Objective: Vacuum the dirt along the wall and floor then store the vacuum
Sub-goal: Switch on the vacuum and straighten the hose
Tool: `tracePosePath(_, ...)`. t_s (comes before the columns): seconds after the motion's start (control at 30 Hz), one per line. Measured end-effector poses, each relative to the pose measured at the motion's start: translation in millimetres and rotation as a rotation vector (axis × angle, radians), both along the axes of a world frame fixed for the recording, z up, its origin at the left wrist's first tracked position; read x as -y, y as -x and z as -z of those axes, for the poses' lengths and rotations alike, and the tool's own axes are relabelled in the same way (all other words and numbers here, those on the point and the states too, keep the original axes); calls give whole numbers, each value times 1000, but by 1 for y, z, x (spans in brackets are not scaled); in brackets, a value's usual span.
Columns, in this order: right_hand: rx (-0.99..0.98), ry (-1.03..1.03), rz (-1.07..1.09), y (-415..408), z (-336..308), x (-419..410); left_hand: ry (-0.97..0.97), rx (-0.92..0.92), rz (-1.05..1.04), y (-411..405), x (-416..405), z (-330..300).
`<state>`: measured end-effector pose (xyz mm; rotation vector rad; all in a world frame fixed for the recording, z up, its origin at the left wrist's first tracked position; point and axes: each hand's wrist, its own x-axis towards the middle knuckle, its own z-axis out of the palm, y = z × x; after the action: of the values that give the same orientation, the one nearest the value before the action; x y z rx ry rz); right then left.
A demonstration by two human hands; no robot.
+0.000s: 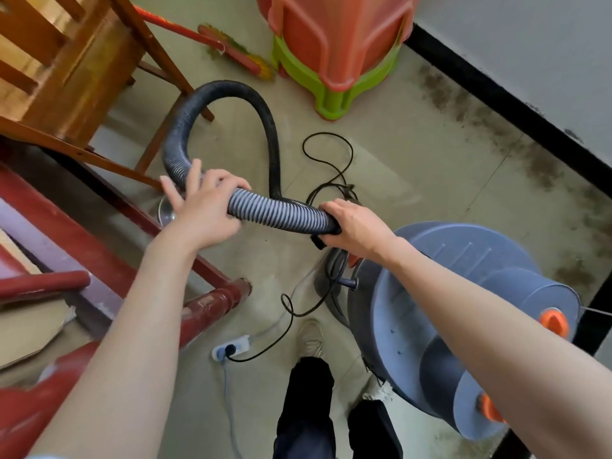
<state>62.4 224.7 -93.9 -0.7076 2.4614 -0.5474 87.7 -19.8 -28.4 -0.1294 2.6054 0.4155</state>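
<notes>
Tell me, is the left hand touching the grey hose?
Touching. The head view shows the left hand laid over the hose, thumb curled round it.

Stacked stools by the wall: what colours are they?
Orange stools on top, with a lime green stool at the bottom; seen in the head view.

Single view, head-worn, wide-angle. Looks forward and steeply down from standing height. Both forearms enter from near edge; left hand and right hand sit mid-frame on hose, close to lens. Own legs and shoe at near bottom centre. Vacuum near right, large in frame. Wall far right, wooden chair far left, stacked stools far centre. Edges bowed by lens.
</notes>
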Motion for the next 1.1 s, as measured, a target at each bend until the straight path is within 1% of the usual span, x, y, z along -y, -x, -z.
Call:
tracePosePath(0.1, -112, 49, -1, 1, -12, 4, -16, 6, 139, 5, -30, -4)
tracePosePath(0.2, -245, 113, 42, 2, -22, 3, -7, -111, 201, 15, -44, -12)
tracePosePath(0.33, -204, 166, 117, 16, -31, -1, -120, -212, 62, 24, -45, -26)
tracePosePath(0.43, -296, 63, 149, 38, -33, -2, -211, -288, -67, 24, -42, -37)
tracePosePath(0.5, -308, 5, 236, 50, -38, -5, -249, -334, -147, 24, -40, -45)
tracePosePath(0.53, -286, 24, 298, 56, -40, -6, -265, -352, -180, 25, -40, -48)
tracePosePath(0.6, -147, 131, 490, 62, -49, -5, -288, -370, -217, 24, -40, -55)
tracePosePath(0.67, 116, 297, 798, 63, -66, -5, -312, -376, -245, 23, -43, -62)
tracePosePath(0.7, 317, 441, 994, 62, -77, -6, -326, -375, -257, 22, -45, -66)
tracePosePath(0.73, 545, 628, 1182, 63, -88, -7, -342, -373, -266, 22, -48, -70)
tracePosePath(0.77, 742, 830, 1326, 64, -96, -11, -362, -372, -270, 22, -52, -75)
tracePosePath(0.8, 864, 997, 1410, 67, -105, -16, -387, -371, -271, 22, -54, -80)
tracePosePath(0.83, 938, 1132, 1447, 70, -117, -19, -415, -375, -263, 23, -58, -86)
tracePosePath(0.9, 1000, 1366, 1502, 77, -140, -26, -454, -388, -211, 27, -66, -100)
tracePosePath(0.97, 1010, 1516, 1556, 85, -166, -33, -457, -401, -153, 30, -76, -117)
tracePosePath(1.1, 922, 1448, 1601, 81, -199, -60, -402, -374, -62, 36, -90, -145)
